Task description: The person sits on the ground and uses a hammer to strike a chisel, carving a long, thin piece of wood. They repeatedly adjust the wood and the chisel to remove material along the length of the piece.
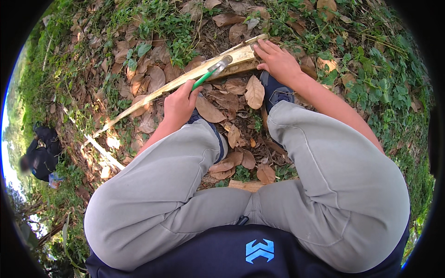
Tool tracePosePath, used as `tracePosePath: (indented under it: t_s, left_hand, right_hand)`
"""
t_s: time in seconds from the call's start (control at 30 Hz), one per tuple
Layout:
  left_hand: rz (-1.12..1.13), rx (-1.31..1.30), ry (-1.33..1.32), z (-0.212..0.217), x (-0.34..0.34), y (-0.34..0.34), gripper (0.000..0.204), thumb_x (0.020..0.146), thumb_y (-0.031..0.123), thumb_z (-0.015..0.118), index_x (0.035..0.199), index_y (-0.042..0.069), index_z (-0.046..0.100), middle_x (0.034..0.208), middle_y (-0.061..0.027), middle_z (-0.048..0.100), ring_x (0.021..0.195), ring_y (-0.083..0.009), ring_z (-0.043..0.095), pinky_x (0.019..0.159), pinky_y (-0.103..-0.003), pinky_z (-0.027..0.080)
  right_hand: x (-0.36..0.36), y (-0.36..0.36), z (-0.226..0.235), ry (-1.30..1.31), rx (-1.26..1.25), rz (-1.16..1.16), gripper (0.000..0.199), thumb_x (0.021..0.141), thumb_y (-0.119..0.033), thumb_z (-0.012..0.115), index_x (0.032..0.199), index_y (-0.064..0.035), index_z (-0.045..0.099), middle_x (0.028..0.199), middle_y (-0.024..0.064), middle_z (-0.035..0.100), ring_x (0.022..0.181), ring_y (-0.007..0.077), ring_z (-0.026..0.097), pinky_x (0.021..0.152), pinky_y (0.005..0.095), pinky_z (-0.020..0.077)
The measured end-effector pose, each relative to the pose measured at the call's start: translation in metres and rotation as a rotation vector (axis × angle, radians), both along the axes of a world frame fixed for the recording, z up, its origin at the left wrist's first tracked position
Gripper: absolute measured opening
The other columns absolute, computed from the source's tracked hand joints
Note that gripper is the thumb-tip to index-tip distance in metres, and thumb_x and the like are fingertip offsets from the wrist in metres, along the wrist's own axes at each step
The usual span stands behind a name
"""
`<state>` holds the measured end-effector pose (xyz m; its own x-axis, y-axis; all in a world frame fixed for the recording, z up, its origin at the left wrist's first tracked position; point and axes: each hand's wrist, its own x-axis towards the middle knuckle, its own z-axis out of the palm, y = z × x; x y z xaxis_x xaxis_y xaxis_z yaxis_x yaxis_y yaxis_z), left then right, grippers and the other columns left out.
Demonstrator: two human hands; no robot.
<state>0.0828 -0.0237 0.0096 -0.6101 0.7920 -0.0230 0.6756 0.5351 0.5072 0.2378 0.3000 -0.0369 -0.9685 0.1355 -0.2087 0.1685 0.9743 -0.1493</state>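
My left hand is closed round the green handle of a hammer. Its grey metal head rests over or just above a long pale wooden plank, which runs from the far middle down to the left. At the plank's right end is my right hand, its fingers laid over the end and the thumb lower down on the near side. A thinner wooden strip lies along the plank's far edge. Whether anything small is under my right fingers is hidden.
Another pale stick lies by the plank's left end. Dry brown leaves and green plants cover the ground. My shoes stand close to the plank. Beneath me shows a piece of wood. A person in dark clothes is at the far left.
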Motion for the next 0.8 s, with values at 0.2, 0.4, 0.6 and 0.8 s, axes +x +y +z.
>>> tracePosePath:
  t_s: [0.2,0.4,0.6,0.8]
  left_hand:
    - [-0.023,0.058,0.007,0.014,0.004,-0.002,0.023,0.103,0.034,0.065,0.11,0.012,0.064,0.081,-0.0119,0.069,0.069,-0.0353,0.069,0.058,-0.046,0.05]
    - [0.012,0.096,-0.049,0.004,-0.003,0.005,0.023,0.104,0.035,0.064,0.11,0.013,0.064,0.08,-0.0154,0.069,0.069,-0.0389,0.068,0.057,-0.048,0.049]
    - [0.005,-0.066,0.024,0.012,-0.025,-0.009,0.026,0.104,0.036,0.063,0.11,0.01,0.065,0.079,-0.0156,0.068,0.068,-0.0387,0.067,0.057,-0.047,0.048]
    - [0.05,0.217,-0.002,0.005,-0.011,-0.006,0.029,0.104,0.036,0.064,0.108,0.008,0.065,0.079,-0.0137,0.068,0.065,-0.0371,0.066,0.057,-0.045,0.049]
  right_hand:
    - [0.002,0.001,-0.003,0.004,-0.005,-0.004,0.068,0.099,-0.042,0.065,0.157,-0.0134,0.044,0.166,0.0094,0.039,0.15,0.0315,0.041,0.113,0.0496,0.0463]
    - [0.002,0.0,-0.004,0.009,0.0,-0.003,0.069,0.098,-0.042,0.066,0.157,-0.0135,0.044,0.165,0.0093,0.04,0.149,0.0317,0.043,0.112,0.05,0.0471]
    - [0.002,0.0,-0.003,0.051,0.004,-0.003,0.067,0.096,-0.039,0.069,0.153,-0.0095,0.049,0.163,0.0106,0.043,0.149,0.0295,0.043,0.109,0.0489,0.0489]
    - [0.002,-0.001,-0.002,0.056,-0.012,-0.011,0.067,0.097,-0.039,0.068,0.153,-0.0096,0.049,0.163,0.0104,0.043,0.149,0.0293,0.043,0.11,0.0491,0.0478]
